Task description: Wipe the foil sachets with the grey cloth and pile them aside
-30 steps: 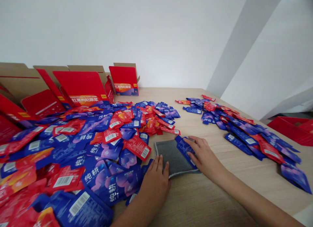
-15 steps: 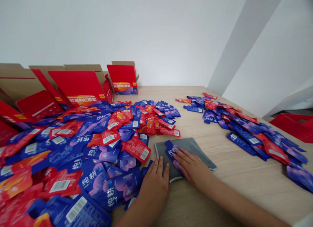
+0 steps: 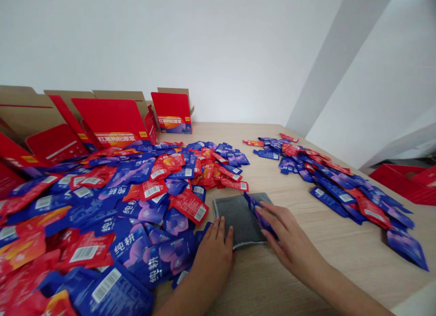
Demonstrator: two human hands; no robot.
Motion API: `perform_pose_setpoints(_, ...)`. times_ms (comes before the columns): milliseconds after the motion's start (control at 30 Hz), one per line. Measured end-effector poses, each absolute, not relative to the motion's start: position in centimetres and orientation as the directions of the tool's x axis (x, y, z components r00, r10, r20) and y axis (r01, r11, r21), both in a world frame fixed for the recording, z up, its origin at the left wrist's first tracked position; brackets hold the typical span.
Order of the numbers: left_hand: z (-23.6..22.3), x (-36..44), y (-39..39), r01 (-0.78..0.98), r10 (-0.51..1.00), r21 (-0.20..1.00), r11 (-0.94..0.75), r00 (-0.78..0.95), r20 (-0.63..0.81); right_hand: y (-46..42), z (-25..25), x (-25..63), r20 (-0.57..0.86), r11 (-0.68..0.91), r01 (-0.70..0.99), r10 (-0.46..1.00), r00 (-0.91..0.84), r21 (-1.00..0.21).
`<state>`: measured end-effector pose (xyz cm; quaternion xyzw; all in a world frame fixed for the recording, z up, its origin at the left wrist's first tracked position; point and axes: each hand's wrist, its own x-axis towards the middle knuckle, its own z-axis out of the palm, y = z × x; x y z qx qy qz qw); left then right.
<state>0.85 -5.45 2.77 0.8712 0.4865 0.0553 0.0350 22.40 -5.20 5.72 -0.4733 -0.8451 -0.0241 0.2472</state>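
Observation:
My right hand (image 3: pixel 284 232) is closed on a blue pouch (image 3: pixel 256 211), which is tilted up on its edge over the right part of a grey cloth pad (image 3: pixel 235 216). Flat at the pad's lower left edge lies my left hand (image 3: pixel 215 250), fingers stretched out, holding nothing. Close by it, on the left, is a big heap of blue and red pouches, with a blue pouch (image 3: pixel 170 257) just beside the fingers. A red pouch (image 3: pixel 190 206) rests at the heap's edge near the pad.
Open red cartons (image 3: pixel 111 116) stand behind the heap, and a smaller red box (image 3: pixel 172 111) stands near the wall. Along the table's right side runs a row of pouches (image 3: pixel 334 184). Beyond that edge sits another red box (image 3: pixel 405 180).
The blue pouch lay flat on the pad under my right hand; now that hand has gripped it, tipped it up and shifted it right. My left hand has barely moved.

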Motion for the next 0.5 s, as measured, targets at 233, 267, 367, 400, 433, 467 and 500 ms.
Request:
perform_pose_setpoints(233,2.2,0.8,-5.4,0.841,0.848,0.112,-0.53,0.521,0.099,-5.7,2.6,21.0,0.212,0.647,0.754,0.758,-0.617,-0.116)
perform_pose_setpoints(267,2.2,0.8,-5.4,0.841,0.848,0.112,-0.53,0.521,0.098,-5.3,1.9,21.0,0.211,0.653,0.75,0.752,-0.624,-0.106)
perform_pose_setpoints(367,2.2,0.8,-5.3,0.837,0.844,0.104,-0.537,0.53,0.083,-4.0,1.0,20.8,0.224,0.661,0.746,0.741,-0.632,-0.084)
perform_pose_setpoints(400,2.2,0.8,-5.2,0.838,0.844,0.097,-0.537,0.531,0.078,-3.5,1.0,20.5,0.222,0.657,0.75,0.744,-0.63,-0.074)
perform_pose_setpoints(433,2.2,0.8,-5.2,0.84,0.845,0.091,-0.535,0.53,0.075,-2.9,1.2,20.1,0.211,0.65,0.757,0.75,-0.627,-0.062)
perform_pose_setpoints(467,2.2,0.8,-5.2,0.843,0.847,0.086,-0.532,0.527,0.075,-2.4,1.5,19.7,0.195,0.645,0.763,0.755,-0.626,-0.051)
perform_pose_setpoints(500,2.2,0.8,-5.2,0.845,0.849,0.083,-0.528,0.522,0.077,-1.9,1.9,19.3,0.179,0.639,0.768,0.761,-0.623,-0.042)
